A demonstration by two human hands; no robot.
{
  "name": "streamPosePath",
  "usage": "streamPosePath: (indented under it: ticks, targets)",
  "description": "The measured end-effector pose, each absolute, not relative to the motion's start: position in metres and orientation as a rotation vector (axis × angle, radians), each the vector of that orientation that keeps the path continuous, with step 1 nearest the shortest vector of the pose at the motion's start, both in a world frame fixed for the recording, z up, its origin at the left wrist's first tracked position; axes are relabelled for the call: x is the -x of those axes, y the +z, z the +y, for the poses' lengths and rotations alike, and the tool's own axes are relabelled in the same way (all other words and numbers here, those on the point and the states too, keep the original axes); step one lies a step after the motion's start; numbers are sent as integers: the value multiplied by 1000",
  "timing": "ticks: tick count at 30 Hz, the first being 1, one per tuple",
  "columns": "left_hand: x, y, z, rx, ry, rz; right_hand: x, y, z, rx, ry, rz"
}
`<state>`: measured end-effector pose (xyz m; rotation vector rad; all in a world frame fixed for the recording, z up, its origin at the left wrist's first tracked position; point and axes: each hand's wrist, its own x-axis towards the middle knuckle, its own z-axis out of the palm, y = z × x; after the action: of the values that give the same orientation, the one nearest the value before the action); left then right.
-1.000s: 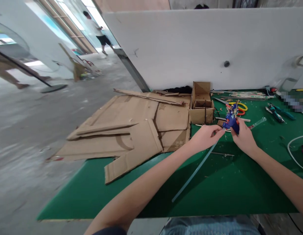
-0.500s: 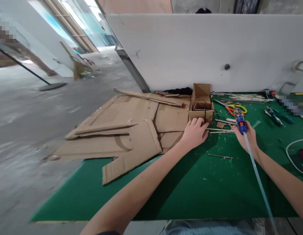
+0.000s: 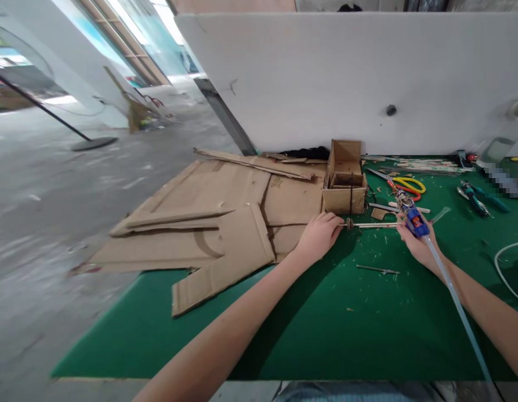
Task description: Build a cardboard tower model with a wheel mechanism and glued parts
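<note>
My left hand [image 3: 321,237] is closed, its fingertips pinching the left end of thin wooden sticks [image 3: 376,225]. A small brown disc [image 3: 350,224] sits on the sticks beside those fingertips. In my right hand [image 3: 420,241] is a blue glue gun [image 3: 417,222], with a long translucent glue stick [image 3: 454,296] running back from it toward me. The sticks' right end reaches the fingers of this hand; whether they grip it is hard to see. Just behind the sticks stands an open cardboard box [image 3: 345,200] with a dark band down its front.
Cardboard sheets [image 3: 242,234] cover the left of the green table [image 3: 326,335]. Scissors [image 3: 409,187], pliers [image 3: 472,200] and a bundle of sticks [image 3: 426,165] lie behind and right. A thin metal rod [image 3: 378,269] lies in front. A white panel [image 3: 326,84] rises behind.
My left hand has moved away from the box front, toward me and slightly left, and the brown disc now shows on the sticks. The glue gun has tilted, its front turning left.
</note>
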<state>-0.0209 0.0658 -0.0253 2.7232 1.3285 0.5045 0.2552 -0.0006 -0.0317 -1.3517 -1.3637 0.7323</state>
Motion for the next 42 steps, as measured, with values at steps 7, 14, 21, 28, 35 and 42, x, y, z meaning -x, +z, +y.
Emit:
streamPosePath:
  ticks: [7, 14, 21, 28, 35, 42]
  targets:
    - [24, -26, 59, -2709, 694, 1211, -248, -23, -6, 1256, 597, -1613]
    - [29, -25, 58, -2316, 1211, 1113, -238, -23, -15, 1180, 652, -1702]
    - [30, -26, 63, -2022, 1459, 1173, -228, -17, -15, 1061, 382, -1959]
    - [28, -26, 66, -1898, 1385, 1187, -218, -18, 2, 1114, 394, -1935]
    - [30, -32, 69, -1853, 1338, 1248, -210, -20, 17, 1186, 617, -1873]
    - [28, -32, 68, -1893, 1316, 1187, -211, -24, 17, 1097, 413, -1974]
